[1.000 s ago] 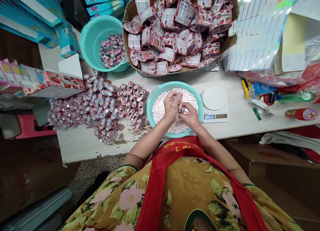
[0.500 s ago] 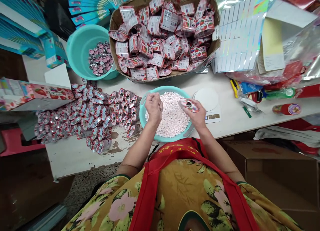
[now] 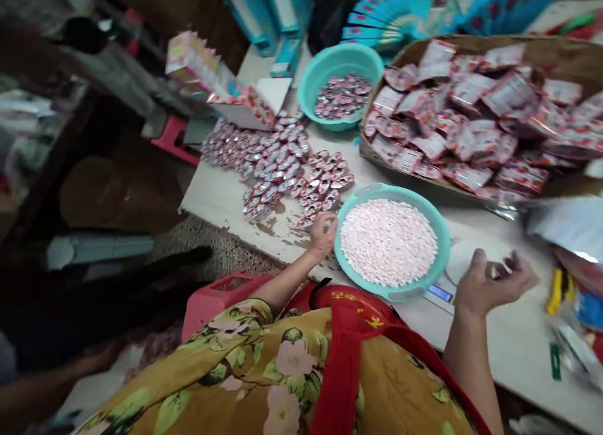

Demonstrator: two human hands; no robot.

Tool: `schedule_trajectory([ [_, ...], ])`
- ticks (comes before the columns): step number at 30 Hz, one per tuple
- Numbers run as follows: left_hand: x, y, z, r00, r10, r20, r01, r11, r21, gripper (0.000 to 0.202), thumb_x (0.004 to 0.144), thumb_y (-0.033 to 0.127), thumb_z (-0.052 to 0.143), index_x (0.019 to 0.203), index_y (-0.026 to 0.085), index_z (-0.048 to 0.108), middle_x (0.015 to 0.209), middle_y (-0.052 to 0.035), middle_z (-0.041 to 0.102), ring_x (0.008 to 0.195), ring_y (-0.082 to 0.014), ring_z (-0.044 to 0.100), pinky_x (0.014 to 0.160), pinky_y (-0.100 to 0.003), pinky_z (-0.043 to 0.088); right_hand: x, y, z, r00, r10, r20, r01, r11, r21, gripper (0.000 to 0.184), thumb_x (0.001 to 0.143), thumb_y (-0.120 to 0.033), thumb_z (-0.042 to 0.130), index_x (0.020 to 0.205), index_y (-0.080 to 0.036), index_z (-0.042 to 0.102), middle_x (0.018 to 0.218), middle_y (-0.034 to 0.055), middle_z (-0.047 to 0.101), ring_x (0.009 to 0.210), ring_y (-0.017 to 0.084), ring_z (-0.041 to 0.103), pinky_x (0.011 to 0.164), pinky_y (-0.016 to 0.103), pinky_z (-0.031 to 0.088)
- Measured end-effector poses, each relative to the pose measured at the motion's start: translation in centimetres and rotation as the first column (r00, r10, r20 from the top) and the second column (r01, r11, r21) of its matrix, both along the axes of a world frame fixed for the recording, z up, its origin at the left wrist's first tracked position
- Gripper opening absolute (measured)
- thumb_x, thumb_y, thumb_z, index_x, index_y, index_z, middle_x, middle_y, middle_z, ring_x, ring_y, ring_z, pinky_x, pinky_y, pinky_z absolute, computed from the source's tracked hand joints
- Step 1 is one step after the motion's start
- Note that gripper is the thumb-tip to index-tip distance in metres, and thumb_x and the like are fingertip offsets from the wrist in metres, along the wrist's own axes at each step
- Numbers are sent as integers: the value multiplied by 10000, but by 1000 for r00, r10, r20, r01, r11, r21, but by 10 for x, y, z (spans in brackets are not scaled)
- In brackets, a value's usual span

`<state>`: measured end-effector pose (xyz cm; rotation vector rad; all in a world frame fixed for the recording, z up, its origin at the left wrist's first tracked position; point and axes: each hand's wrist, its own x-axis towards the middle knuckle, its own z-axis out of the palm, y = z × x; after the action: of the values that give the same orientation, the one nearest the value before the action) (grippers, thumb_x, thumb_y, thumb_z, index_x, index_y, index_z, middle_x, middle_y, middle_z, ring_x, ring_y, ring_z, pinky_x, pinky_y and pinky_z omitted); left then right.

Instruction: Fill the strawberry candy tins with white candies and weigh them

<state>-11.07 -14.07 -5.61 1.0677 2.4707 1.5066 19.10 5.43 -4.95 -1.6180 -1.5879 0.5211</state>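
Note:
A teal basin (image 3: 377, 289) full of small white-pink pellets (image 3: 389, 240) sits on the table in front of me. My left hand (image 3: 323, 234) rests curled at the basin's left rim, beside the edge of a pile of small strawberry-print containers (image 3: 277, 159); what its fingers hold is hidden. My right hand (image 3: 492, 283) hovers to the right of the basin, over a white digital scale (image 3: 440, 292), with its fingers bent round a small container (image 3: 499, 272). The whole frame is smeared by motion.
A second teal basin (image 3: 311, 77) with small lids stands at the back. A cardboard box (image 3: 518, 44) of strawberry-print packets fills the back right. Blue cartons (image 3: 287, 52) and a strawberry carton (image 3: 245, 105) lie behind the pile. A pink stool (image 3: 211, 300) stands by my left elbow.
My view has swung left and down. My hands have parted: the left went from above the pellets to the basin's left rim, the right carried the small container right, over the scale.

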Motion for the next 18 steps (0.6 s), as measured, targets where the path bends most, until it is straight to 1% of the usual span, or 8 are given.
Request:
schedule_trajectory([
  [2, -29, -55, -13, 918, 394, 43, -393, 919, -26, 249, 883, 290, 640, 1101, 178, 598, 1068, -93, 659, 1034, -195, 648, 957, -351, 525, -74, -4, 26, 915, 331, -231, -339, 941, 3, 531, 821, -456, 681, 1304, -269, 564, 1217, 112, 638, 1032, 272, 686, 888, 513, 588],
  [4, -56, -102, -27, 746, 663, 62, -653, 746, -129, 569, 812, 241, 715, 1323, 153, 481, 1300, -158, 583, 1238, -228, 581, 1084, -382, 459, -167, -16, 48, 669, 658, -344, -714, 698, -55, 532, 845, -473, 668, 1315, -247, 562, 1197, 105, 660, 1008, 245, 695, 889, 468, 595],
  [6, -83, -129, -42, 620, 784, 42, -756, 610, -238, 876, 751, 218, 781, 1482, 124, 307, 1505, -240, 419, 1451, -275, 407, 1206, -416, 328, -266, -33, 59, 431, 835, -343, -901, 420, -111, 628, 830, -494, 684, 1372, -221, 526, 1297, 147, 632, 1072, 268, 677, 907, 461, 584],
  [8, -111, -133, -57, 573, 819, 19, -780, 552, -295, 1051, 721, 261, 830, 1544, 113, 193, 1592, -289, 282, 1552, -306, 234, 1256, -443, 225, -355, -49, 59, 301, 947, -115, -938, 273, -213, 771, 749, -472, 781, 1399, -161, 507, 1371, 202, 588, 1237, 333, 595, 1033, 494, 507],
  [10, -141, -121, -71, 555, 832, 8, -789, 529, -311, 1158, 688, 324, 870, 1568, 121, 145, 1618, -314, 214, 1579, -331, 143, 1265, -477, 185, -427, -61, 50, 188, 970, 153, -892, 234, -387, 932, 655, -474, 862, 1420, -108, 476, 1393, 254, 558, 1323, 396, 519, 1094, 526, 432],
  [13, -177, -98, -88, 525, 851, 2, -810, 500, -307, 1258, 648, 400, 901, 1590, 141, 109, 1644, -333, 109, 1585, -370, 86, 1264, -519, 165, -498, -71, 26, 10, 908, 419, -757, 280, -590, 1123, 550, -491, 926, 1462, -85, 411, 1391, 299, 533, 1354, 441, 479, 1118, 568, 358],
  [15, -190, -89, -96, 537, 844, -10, -810, 512, -284, 1281, 648, 464, 896, 1602, 166, 94, 1661, -321, 44, 1584, -380, 86, 1262, -528, 180, -525, -76, 10, -68, 867, 493, -705, 308, -639, 1229, 515, -481, 947, 1517, -118, 335, 1407, 311, 506, 1369, 449, 470, 1130, 593, 316],
  [18, -197, -84, -102, 597, 802, -18, -780, 575, -248, 1292, 658, 503, 885, 1614, 180, 78, 1676, -297, -26, 1589, -376, 57, 1251, -508, 249, -543, -85, -2, -126, 866, 483, -663, 289, -691, 1379, 473, -364, 976, 1591, -175, 191, 1446, 332, 428, 1317, 451, 530, 1088, 574, 374],
])
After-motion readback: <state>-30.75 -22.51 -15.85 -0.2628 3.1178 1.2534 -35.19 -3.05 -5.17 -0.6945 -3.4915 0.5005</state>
